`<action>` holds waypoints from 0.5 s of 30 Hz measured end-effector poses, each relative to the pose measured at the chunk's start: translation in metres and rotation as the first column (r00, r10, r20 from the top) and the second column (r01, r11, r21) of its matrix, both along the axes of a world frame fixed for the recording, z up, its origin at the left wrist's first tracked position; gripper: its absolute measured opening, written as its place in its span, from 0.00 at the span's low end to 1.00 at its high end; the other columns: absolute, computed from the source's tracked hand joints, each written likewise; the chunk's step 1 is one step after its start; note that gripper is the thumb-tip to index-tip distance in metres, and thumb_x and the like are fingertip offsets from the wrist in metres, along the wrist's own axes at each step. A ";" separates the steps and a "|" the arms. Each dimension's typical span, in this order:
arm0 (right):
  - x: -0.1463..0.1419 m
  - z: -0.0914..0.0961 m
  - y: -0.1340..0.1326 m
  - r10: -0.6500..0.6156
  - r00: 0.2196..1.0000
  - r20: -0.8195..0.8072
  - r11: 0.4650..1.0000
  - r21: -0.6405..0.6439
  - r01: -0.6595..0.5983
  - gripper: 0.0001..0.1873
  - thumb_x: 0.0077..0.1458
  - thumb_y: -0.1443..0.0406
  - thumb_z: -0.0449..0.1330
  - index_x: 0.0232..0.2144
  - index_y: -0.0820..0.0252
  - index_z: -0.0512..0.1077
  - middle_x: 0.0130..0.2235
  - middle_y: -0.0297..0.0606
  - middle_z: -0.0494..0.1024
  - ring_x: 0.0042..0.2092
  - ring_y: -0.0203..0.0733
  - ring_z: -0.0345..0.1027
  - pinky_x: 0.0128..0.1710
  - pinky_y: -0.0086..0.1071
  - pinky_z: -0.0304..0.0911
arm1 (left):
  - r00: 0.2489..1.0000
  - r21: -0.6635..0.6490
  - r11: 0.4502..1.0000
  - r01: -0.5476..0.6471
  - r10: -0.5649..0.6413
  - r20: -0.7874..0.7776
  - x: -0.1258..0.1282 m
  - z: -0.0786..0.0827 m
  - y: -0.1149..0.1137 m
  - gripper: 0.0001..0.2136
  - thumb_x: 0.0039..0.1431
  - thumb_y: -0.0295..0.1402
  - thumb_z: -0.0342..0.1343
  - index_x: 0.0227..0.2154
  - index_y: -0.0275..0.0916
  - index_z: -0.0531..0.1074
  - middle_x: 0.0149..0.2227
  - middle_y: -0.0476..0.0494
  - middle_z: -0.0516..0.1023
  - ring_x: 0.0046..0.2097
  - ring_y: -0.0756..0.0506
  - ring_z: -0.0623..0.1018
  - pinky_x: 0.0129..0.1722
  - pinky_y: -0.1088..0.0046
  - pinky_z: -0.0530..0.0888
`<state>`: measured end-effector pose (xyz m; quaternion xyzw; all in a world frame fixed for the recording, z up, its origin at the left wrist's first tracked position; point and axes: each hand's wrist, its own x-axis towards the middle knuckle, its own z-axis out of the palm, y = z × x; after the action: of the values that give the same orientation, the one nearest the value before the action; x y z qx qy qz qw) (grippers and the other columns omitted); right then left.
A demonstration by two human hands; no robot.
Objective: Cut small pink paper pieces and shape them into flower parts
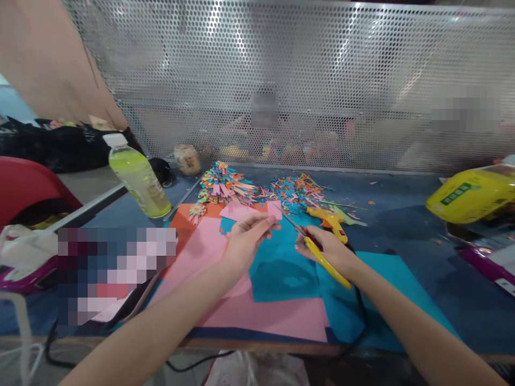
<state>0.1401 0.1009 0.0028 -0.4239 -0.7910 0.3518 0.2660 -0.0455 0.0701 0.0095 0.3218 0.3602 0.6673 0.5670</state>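
Note:
A small pink paper piece (pixel 274 208) is pinched between the thumb and fingers of my left hand (pixel 251 236). Yellow-handled scissors (pixel 328 265) are in my right hand (pixel 328 249), their blades pointing up and left close to the pink piece. Whether the blades touch it I cannot tell. Beneath both hands lie blue sheets (pixel 281 276) and pink sheets (pixel 193 268) of paper, with an orange sheet (pixel 185 214) partly showing at the left. A yellow glue gun (pixel 332 219) rests just beyond my right hand.
Colourful fringed paper flowers (pixel 225 185) and a heap of paper scraps (pixel 298 188) lie at the back. A drink bottle (pixel 139 179) stands left, near a jar (pixel 187 160). A yellow package (pixel 472 193) sits at right. A perforated metal panel (pixel 306 69) rises behind the table.

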 end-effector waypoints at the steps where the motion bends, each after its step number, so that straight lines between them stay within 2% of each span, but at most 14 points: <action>1: 0.000 0.000 0.000 0.004 1.000 0.002 1.000 0.000 -0.004 0.14 0.42 0.55 0.59 0.25 0.60 0.65 0.25 0.32 0.66 0.27 0.36 0.59 0.25 0.29 0.57 | 1.000 0.006 1.000 0.005 -0.005 -0.004 0.001 0.000 0.000 0.07 0.38 0.30 0.63 0.23 0.37 0.72 0.24 0.49 0.77 0.28 0.50 0.76 0.23 0.78 0.65; 9: -0.001 -0.003 0.000 0.017 1.000 -0.007 1.000 0.005 -0.017 0.14 0.43 0.55 0.58 0.23 0.59 0.64 0.23 0.31 0.64 0.26 0.35 0.58 0.24 0.28 0.57 | 0.999 -0.002 1.000 0.015 -0.015 -0.030 0.005 -0.001 -0.003 0.07 0.37 0.31 0.64 0.21 0.38 0.71 0.24 0.48 0.77 0.28 0.49 0.76 0.23 0.78 0.64; 15: 0.000 -0.001 -0.001 0.046 0.996 0.074 0.999 0.013 -0.047 0.14 0.46 0.55 0.55 0.24 0.61 0.62 0.25 0.31 0.63 0.26 0.33 0.56 0.24 0.27 0.54 | 1.000 0.009 1.000 0.022 -0.022 -0.008 0.003 -0.003 -0.002 0.07 0.37 0.30 0.64 0.22 0.37 0.72 0.23 0.48 0.77 0.27 0.49 0.76 0.22 0.79 0.65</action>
<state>0.1399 0.1002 0.0021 -0.4161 -0.8125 0.3363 0.2315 -0.0421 0.0681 0.0070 0.3307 0.3559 0.6615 0.5714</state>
